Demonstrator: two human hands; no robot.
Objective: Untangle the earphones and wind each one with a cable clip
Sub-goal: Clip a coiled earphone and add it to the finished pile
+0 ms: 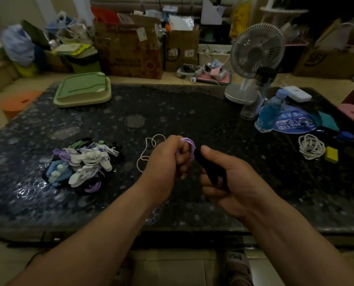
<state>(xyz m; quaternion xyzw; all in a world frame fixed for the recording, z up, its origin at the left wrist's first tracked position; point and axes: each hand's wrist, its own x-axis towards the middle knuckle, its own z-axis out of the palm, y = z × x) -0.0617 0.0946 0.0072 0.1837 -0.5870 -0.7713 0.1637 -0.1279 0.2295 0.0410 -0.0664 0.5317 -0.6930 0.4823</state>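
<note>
Centre frame, the left hand [165,162] is fisted round a coiled purple earphone [186,141] while the right hand [231,182] curls round a black cable clip [208,168] just beside it, over the dark worktop [172,104], earphone pile [83,162] centre-left.

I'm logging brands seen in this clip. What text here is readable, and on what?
"SF": logo on the cardboard box at far right.
Print on the big brown box: too blurred to read.
White characters on the blue disc: too blurred.
Label on the slipper: too blurred.
</note>
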